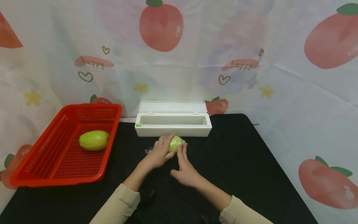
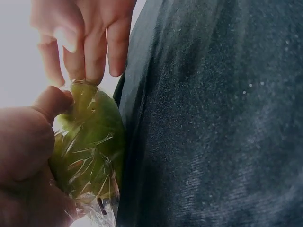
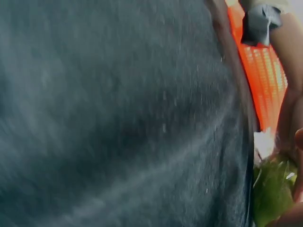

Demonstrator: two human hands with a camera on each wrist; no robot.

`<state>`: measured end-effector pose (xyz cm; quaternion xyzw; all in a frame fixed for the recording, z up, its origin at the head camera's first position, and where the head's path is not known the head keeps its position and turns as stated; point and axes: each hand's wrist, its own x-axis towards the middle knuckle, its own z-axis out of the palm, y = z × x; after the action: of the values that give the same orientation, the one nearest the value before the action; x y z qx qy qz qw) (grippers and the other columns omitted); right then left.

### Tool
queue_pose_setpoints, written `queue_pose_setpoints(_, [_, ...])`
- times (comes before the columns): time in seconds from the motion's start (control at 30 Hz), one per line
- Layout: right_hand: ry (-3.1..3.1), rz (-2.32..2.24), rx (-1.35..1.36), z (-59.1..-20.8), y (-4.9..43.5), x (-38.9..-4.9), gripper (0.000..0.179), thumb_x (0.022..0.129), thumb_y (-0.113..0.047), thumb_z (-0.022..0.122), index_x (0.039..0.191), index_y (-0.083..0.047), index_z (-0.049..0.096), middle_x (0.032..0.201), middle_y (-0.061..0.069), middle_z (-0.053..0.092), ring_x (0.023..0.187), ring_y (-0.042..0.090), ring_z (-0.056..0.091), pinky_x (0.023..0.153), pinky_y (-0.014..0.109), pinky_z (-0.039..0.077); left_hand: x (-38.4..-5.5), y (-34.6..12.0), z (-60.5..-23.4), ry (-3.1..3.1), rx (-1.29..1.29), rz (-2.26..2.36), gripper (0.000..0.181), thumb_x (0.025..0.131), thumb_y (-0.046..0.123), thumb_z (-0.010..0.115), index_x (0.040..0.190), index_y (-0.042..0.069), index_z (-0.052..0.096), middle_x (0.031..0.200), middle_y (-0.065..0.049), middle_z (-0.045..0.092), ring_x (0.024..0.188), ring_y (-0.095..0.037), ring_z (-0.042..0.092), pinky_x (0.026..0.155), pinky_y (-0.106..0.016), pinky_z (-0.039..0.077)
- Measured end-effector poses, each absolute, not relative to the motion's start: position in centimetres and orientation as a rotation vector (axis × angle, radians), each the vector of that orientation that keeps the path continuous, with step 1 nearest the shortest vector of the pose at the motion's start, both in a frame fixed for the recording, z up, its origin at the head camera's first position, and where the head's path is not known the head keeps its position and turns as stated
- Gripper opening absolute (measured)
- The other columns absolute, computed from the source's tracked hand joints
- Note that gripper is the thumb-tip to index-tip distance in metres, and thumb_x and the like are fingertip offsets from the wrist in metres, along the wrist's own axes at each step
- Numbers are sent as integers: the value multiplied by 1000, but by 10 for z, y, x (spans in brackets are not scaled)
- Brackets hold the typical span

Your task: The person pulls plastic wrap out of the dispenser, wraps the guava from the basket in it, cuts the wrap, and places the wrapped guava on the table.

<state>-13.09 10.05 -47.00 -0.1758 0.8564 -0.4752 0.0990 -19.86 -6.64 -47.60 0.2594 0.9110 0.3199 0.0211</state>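
A green oval fruit (image 1: pixel 176 143), wrapped in shiny clear film, lies on the black cloth in the middle of the head view. My left hand (image 1: pixel 158 154) grips it from the left, fingers over the top and thumb on the near side. Straight fingers of my right hand (image 1: pixel 186 171) touch its right end, with that thumb held apart. Crinkled film (image 2: pixel 97 208) bunches at one end of the fruit in the left wrist view. Only part of the wrapped fruit (image 3: pixel 272 191) shows in the right wrist view.
Just behind the hands stands a white film dispenser box (image 1: pixel 173 132), its lid raised. On the left, a red plastic basket (image 1: pixel 58 174) contains one yellow-green fruit (image 1: pixel 94 140). A fruit-printed curtain (image 1: pixel 179 71) hangs behind the table with its black cloth (image 1: pixel 246 161).
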Motion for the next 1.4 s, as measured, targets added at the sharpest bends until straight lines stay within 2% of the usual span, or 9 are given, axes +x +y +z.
queue_pose_setpoints(0.2, [2400,-1439,-568,-462,98,-118,105,82,-10,61,156,-2,-13,157,21,-34,149,40,-10,117,59,17,-199,-65,-476,2843,795,1008,71,102,37,56,159,14,20,146,-27,32,123,-46,40,98,-58,43])
queue_pose_setpoints(0.33, [2329,-1361,-630,-456,103,-110,103,87,-13,63,158,-4,-10,163,19,-19,151,35,-1,119,56,16,-197,-64,-476,2851,802,1007,72,101,37,58,159,14,22,146,-27,31,124,-46,39,97,-60,43])
queue_pose_setpoints(0.47, [2320,-1276,-715,-444,115,-108,92,92,-19,64,160,-5,3,160,23,25,143,32,38,112,49,37,-193,-63,-477,2861,835,990,72,101,36,58,159,16,21,149,-28,29,128,-49,37,98,-63,42])
queue_pose_setpoints(0.6, [2575,-1271,-852,-429,126,-120,61,90,-14,70,145,-6,45,118,14,67,104,23,68,86,36,56,-190,-62,-479,2883,895,1005,80,98,33,63,161,15,15,151,-27,30,132,-50,36,103,-64,38])
queue_pose_setpoints(0.73, [2962,-1152,-930,-425,133,-144,60,80,-10,81,134,-9,56,119,10,62,109,24,60,91,43,52,-188,-62,-481,2902,933,1030,96,94,31,70,162,15,3,155,-21,34,138,-46,35,110,-60,33])
queue_pose_setpoints(1.0, [2887,-854,-978,-436,134,-180,115,76,-17,88,161,-11,11,163,15,26,146,38,30,113,56,34,-189,-74,-478,2694,1014,1334,120,84,23,83,160,21,-9,160,-14,33,144,-35,36,112,-55,36])
queue_pose_setpoints(1.1, [2859,-774,-935,-440,133,-181,113,77,-16,87,161,-14,12,159,16,34,140,36,41,109,52,40,-190,-87,-475,2565,1017,1497,104,89,19,77,162,17,2,161,-18,29,146,-34,34,113,-54,35])
queue_pose_setpoints(1.27, [2940,-639,-958,-443,133,-178,92,69,-18,93,148,-16,47,141,7,54,123,27,57,96,49,50,-191,-104,-471,2666,855,1543,50,106,26,50,150,4,42,152,-18,45,141,-36,42,110,-56,37])
queue_pose_setpoints(1.4, [3005,-591,-970,-444,131,-178,86,61,-24,97,137,-19,57,129,1,58,113,22,60,90,45,53,-190,-107,-472,2715,751,1380,47,109,30,39,144,0,50,145,-17,54,135,-33,50,109,-53,39])
